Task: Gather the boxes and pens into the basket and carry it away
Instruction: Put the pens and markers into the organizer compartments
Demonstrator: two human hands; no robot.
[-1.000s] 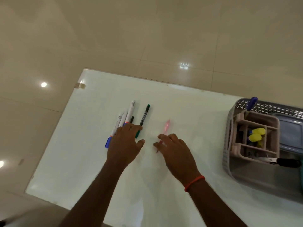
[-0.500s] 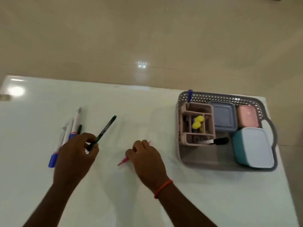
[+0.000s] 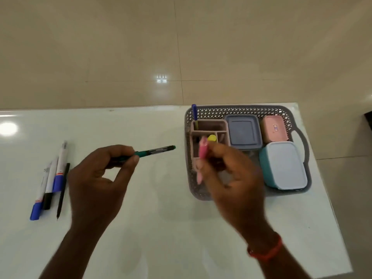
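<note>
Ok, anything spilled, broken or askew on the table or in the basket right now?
Nothing stands out. The three boxes sit lidded inside the basket, and four pens lie loose but tidy on the table, waiting to be gathered.

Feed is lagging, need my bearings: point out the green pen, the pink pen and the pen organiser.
green pen (image 3: 159, 151), head view, on the barrel past the fingers.
pink pen (image 3: 203, 151), head view, on its upper barrel.
pen organiser (image 3: 211, 123), head view, on its far wall.
</note>
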